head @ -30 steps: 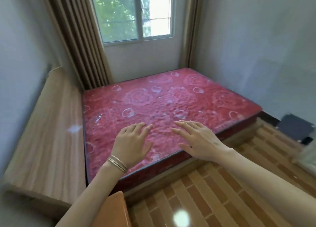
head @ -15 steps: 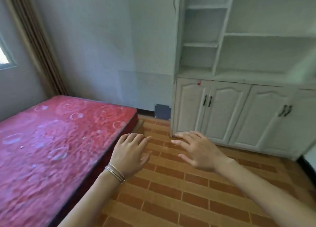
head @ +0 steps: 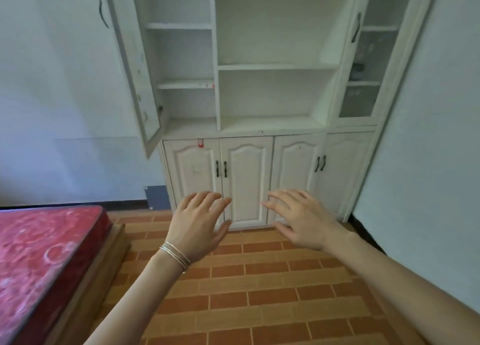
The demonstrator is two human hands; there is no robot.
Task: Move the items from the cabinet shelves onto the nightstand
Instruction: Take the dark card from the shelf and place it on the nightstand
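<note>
A white cabinet (head: 270, 67) stands against the far wall, straight ahead. Its upper left door (head: 135, 67) hangs open and the shelves behind it look bare. The right glass-fronted section (head: 363, 74) holds a small dark item (head: 357, 68) on a shelf, too blurred to name. My left hand (head: 198, 226), with thin bangles at the wrist, and my right hand (head: 301, 218) are held out in front of the lower doors, palms down, fingers spread, holding nothing. No nightstand is in view.
A bed with a red patterned mattress (head: 39, 254) on a wooden frame fills the lower left. Brown tiled floor (head: 259, 292) lies between me and the cabinet. The four lower cabinet doors (head: 246, 178) are closed. Walls flank both sides.
The view has swung right, from the bed and window to the cabinet, which is now centred and closer. Both hands stay outstretched and empty in the same pose.
</note>
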